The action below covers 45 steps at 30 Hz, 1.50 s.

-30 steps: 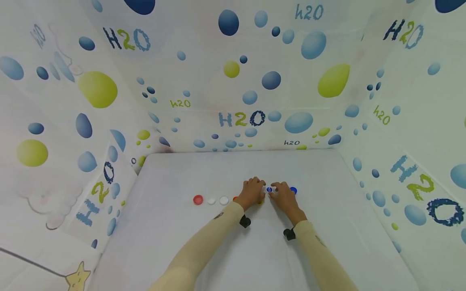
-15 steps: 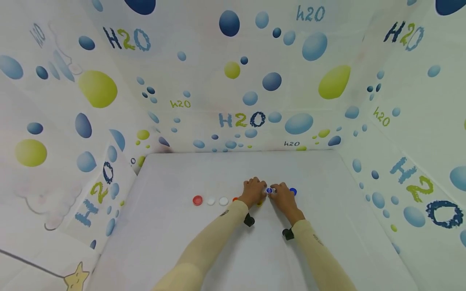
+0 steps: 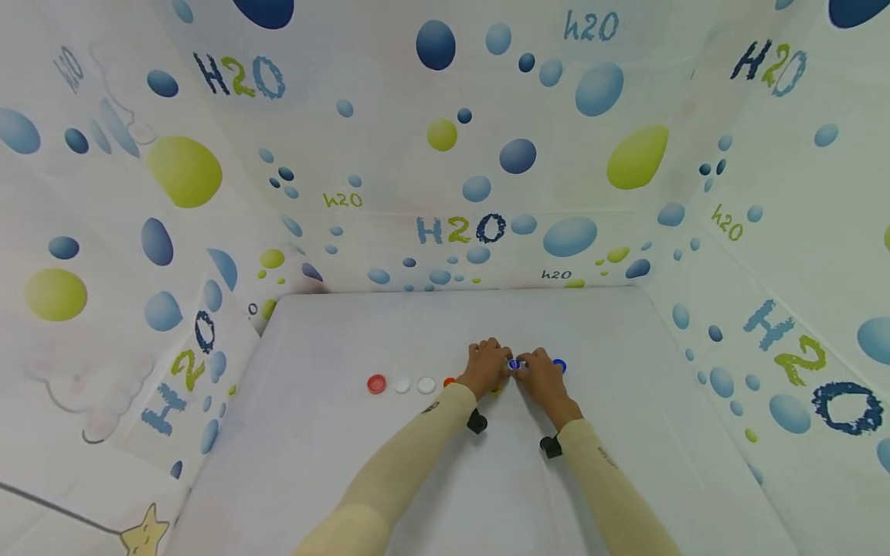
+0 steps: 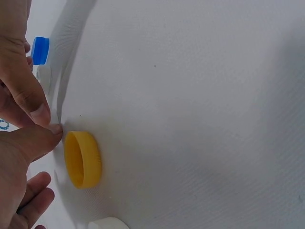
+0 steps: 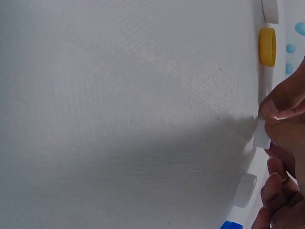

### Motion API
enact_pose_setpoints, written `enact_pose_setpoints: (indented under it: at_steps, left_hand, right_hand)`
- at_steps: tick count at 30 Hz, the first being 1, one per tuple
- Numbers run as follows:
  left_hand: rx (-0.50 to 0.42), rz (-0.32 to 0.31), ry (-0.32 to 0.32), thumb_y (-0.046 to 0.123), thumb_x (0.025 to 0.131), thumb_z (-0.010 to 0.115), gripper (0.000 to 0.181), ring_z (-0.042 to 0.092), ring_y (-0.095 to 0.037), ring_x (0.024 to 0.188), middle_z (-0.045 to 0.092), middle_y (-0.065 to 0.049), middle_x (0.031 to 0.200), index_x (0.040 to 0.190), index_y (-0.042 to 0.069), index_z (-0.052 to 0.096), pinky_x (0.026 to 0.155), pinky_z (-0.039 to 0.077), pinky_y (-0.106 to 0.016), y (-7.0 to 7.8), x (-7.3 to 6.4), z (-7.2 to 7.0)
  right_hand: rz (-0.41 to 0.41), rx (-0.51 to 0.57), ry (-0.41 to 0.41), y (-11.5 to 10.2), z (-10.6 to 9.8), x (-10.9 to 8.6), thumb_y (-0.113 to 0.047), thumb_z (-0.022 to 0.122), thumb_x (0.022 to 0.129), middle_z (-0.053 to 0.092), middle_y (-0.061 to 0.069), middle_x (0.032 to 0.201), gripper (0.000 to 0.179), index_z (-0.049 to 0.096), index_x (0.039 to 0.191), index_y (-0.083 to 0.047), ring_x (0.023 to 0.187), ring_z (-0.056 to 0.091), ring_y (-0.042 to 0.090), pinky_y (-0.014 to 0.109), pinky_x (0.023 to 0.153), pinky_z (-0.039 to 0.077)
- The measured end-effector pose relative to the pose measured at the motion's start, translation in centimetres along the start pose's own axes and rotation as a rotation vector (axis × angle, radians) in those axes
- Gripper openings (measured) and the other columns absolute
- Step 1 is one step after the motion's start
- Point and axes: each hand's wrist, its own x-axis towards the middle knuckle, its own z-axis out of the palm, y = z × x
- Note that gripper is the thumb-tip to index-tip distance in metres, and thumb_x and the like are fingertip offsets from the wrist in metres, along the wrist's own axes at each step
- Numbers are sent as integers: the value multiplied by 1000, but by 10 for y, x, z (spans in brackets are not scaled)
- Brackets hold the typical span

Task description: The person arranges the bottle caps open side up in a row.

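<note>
Both hands meet at a small white bottle cap with blue marking on its top, seen between the fingertips in the head view. My left hand pinches it from the left and my right hand from the right. The thumb tips nearly touch in the left wrist view, where fingers hide the cap. A yellow cap stands beside the left thumb, on the table. Beyond the right hand are another white cap and a blue cap.
Farther left on the white table lie a red cap, two white caps, of which one is the left white cap, and an orange cap partly behind the left hand. Printed walls enclose the back and sides.
The hands have drawn slightly closer together, with their fingertips closing in on the blue-marked white cap. The other visible caps stay in place.
</note>
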Motion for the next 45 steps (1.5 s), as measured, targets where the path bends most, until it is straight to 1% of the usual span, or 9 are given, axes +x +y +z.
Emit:
enact_pose_setpoints:
  at_steps: [6,13,18,23,26,30,36,40,45]
  left_hand:
    - [1,-4,-2,35,101,72,29,58,-25,122,64,-6,127,127,22,74,111,40,-52,-1,2,4]
    - [9,-2,-5,36,102,70,29,58,-25,122,64,-5,127,129,23,73,111,41,-51,-3,5,11]
    - [-20,1,5,34,102,70,29,58,-25,120,64,-5,125,129,22,73,109,41,-51,-5,2,10]
    - [-55,-6,8,35,103,70,28,59,-26,121,64,-6,126,127,20,74,106,42,-51,-6,-2,8]
    - [-70,-12,5,35,103,70,29,58,-26,122,64,-7,128,127,19,73,106,41,-51,-5,-4,6]
    - [-76,-11,7,34,101,73,31,58,-27,123,63,-7,129,127,18,72,106,41,-51,-4,-7,3]
    - [-88,9,23,35,101,72,33,58,-27,123,63,-7,131,128,16,71,105,41,-51,-3,-8,1]
    - [-116,26,51,39,100,72,35,58,-26,123,63,-7,130,127,16,71,104,40,-50,-3,-10,3]
    - [-128,46,75,44,100,72,36,59,-25,123,64,-5,130,125,17,72,103,40,-47,-2,-14,5]
  right_hand:
    - [6,-12,-19,-1,-1,-1,-23,75,100,61,16,110,39,70,131,0,91,61,30,49,84,46]
    - [-21,-24,-1,0,1,-1,-21,76,98,62,15,107,38,70,129,1,91,63,28,45,79,44]
    - [-27,-30,-15,1,4,1,-21,74,100,61,15,110,38,69,131,0,94,63,28,45,80,43]
    - [-34,-43,-21,1,3,-1,-23,74,101,62,16,113,38,69,131,0,99,64,31,50,85,45]
    - [-48,-41,-5,1,0,-4,-24,74,101,62,18,114,38,69,129,1,102,64,32,53,86,45]
    - [-68,-27,16,0,-4,-7,-24,73,101,62,18,114,36,71,127,1,101,63,32,54,86,45]
    - [-93,-1,42,2,-9,-10,-30,71,101,62,18,112,39,71,125,2,95,62,33,58,88,45]
    - [-71,36,32,6,-10,-13,-33,69,102,63,18,112,41,72,125,1,96,64,34,62,94,45]
    - [-56,83,21,8,-13,-16,-33,69,102,66,18,105,41,74,121,2,92,65,31,59,90,48]
